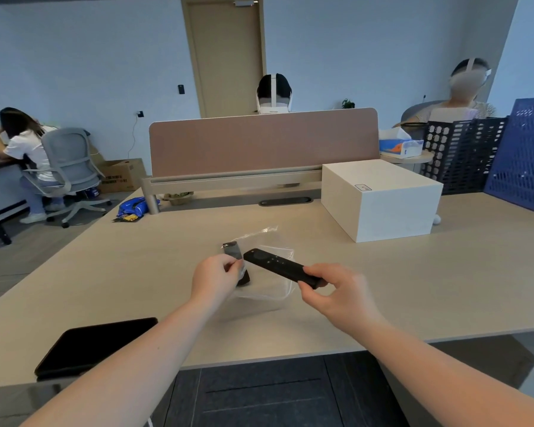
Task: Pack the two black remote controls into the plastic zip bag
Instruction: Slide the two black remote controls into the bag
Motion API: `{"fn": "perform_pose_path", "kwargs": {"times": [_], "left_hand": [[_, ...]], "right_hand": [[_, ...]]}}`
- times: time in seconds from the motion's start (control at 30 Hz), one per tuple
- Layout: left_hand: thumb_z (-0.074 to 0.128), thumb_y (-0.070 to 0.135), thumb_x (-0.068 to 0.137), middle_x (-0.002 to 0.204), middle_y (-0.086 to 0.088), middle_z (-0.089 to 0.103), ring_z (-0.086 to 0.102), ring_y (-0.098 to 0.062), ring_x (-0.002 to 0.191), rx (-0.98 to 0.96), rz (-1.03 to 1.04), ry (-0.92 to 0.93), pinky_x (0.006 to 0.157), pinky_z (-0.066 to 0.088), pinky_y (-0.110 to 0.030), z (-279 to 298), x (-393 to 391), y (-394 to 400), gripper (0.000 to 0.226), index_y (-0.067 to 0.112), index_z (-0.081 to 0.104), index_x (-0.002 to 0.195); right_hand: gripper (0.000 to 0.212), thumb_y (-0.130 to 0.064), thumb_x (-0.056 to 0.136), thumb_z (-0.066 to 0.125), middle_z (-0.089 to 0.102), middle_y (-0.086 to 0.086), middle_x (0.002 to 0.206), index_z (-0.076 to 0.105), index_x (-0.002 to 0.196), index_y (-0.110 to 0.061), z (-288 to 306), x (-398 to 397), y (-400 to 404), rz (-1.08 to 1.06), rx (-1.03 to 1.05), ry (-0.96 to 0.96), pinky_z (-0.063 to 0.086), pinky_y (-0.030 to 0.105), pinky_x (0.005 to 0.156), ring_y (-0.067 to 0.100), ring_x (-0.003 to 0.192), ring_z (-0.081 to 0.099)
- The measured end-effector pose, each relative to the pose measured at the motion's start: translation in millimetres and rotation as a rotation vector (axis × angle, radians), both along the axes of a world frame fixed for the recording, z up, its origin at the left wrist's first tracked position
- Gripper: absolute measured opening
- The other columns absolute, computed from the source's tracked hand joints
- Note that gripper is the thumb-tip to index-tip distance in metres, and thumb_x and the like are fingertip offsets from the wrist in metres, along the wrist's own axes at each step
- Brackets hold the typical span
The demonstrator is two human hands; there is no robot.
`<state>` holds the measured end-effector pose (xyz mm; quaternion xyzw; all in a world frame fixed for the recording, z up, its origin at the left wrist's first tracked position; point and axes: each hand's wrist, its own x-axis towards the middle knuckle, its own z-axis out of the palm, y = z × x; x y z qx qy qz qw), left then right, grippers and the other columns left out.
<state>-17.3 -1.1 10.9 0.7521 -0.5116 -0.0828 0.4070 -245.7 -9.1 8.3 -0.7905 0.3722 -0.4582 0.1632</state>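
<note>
A clear plastic zip bag [275,282] lies on the middle of the desk. My left hand [215,280] pinches the bag's left edge, and one black remote [233,252] shows partly behind that hand, seemingly inside the bag. My right hand [336,291] grips the near end of the second black remote [279,266], holding it just above the bag. Its button end points left, toward my left hand.
A black tablet [96,345] lies at the desk's front left. A white box [379,198] stands at the back right, with dark and blue crates [524,155] beyond it. A brown divider panel [262,141] runs along the desk's far edge. Other people sit behind.
</note>
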Motion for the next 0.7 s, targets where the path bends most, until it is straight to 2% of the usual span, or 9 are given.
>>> {"fn": "perform_pose_path", "kwargs": {"times": [0.13, 0.23, 0.33, 0.47, 0.57, 0.63, 0.7], "left_hand": [[0.059, 0.026, 0.088, 0.062, -0.005, 0.062, 0.053, -0.024, 0.065, -0.064, 0.030, -0.004, 0.061, 0.040, -0.031, 0, 0, 0, 0.026, 0.010, 0.073, 0.073], [0.060, 0.029, 0.088, 0.061, 0.000, 0.062, 0.054, -0.021, 0.066, -0.081, 0.015, 0.025, 0.061, 0.040, -0.029, -2, -2, -2, 0.025, 0.014, 0.073, 0.073], [0.060, 0.030, 0.087, 0.059, 0.004, 0.060, 0.054, -0.019, 0.064, -0.062, -0.037, 0.023, 0.060, 0.038, -0.026, -5, -7, -5, 0.025, 0.015, 0.071, 0.070], [0.062, 0.028, 0.086, 0.055, 0.010, 0.059, 0.051, -0.016, 0.059, -0.029, -0.078, 0.037, 0.060, 0.038, -0.025, -7, -8, -6, 0.021, 0.016, 0.073, 0.072], [0.064, 0.029, 0.085, 0.055, 0.009, 0.060, 0.052, -0.014, 0.058, -0.007, -0.105, 0.029, 0.060, 0.041, -0.026, -9, -6, -5, 0.022, 0.015, 0.073, 0.071], [0.063, 0.029, 0.085, 0.056, 0.006, 0.062, 0.054, -0.017, 0.059, 0.010, -0.119, 0.033, 0.063, 0.047, -0.029, -10, -4, -3, 0.022, 0.015, 0.072, 0.071], [0.063, 0.027, 0.085, 0.055, 0.006, 0.061, 0.055, -0.018, 0.059, 0.022, -0.128, 0.016, 0.066, 0.050, -0.032, -10, -3, -2, 0.020, 0.015, 0.073, 0.073]], "right_hand": [[0.027, -0.009, 0.067, 0.082, 0.072, -0.003, 0.081, 0.074, 0.093, -0.011, -9, -6, 2, 0.059, -0.144, 0.008, 0.050, 0.018, 0.073, 0.013, 0.073, 0.063], [0.028, -0.012, 0.068, 0.082, 0.074, -0.001, 0.082, 0.074, 0.094, -0.010, -20, -5, -3, 0.027, -0.131, 0.109, 0.054, 0.025, 0.073, 0.016, 0.076, 0.065], [0.028, -0.021, 0.077, 0.075, 0.074, 0.003, 0.087, 0.072, 0.102, -0.009, -27, 3, -12, -0.039, -0.049, 0.204, 0.054, 0.034, 0.074, 0.020, 0.082, 0.063], [0.027, -0.031, 0.085, 0.063, 0.069, 0.004, 0.092, 0.067, 0.104, -0.012, -28, 21, -23, -0.081, 0.037, 0.305, 0.048, 0.033, 0.074, 0.022, 0.090, 0.058], [0.026, -0.035, 0.086, 0.059, 0.055, 0.005, 0.080, 0.049, 0.093, -0.012, -24, 35, -27, -0.137, 0.121, 0.408, 0.039, 0.032, 0.060, 0.026, 0.075, 0.050], [0.029, -0.036, 0.088, 0.056, 0.048, 0.004, 0.076, 0.037, 0.085, -0.015, -24, 43, -31, -0.163, 0.138, 0.508, 0.034, 0.030, 0.057, 0.027, 0.072, 0.048], [0.027, -0.039, 0.091, 0.053, 0.054, 0.008, 0.081, 0.045, 0.085, -0.014, -27, 50, -36, -0.162, 0.128, 0.605, 0.033, 0.030, 0.058, 0.027, 0.078, 0.053]]}}
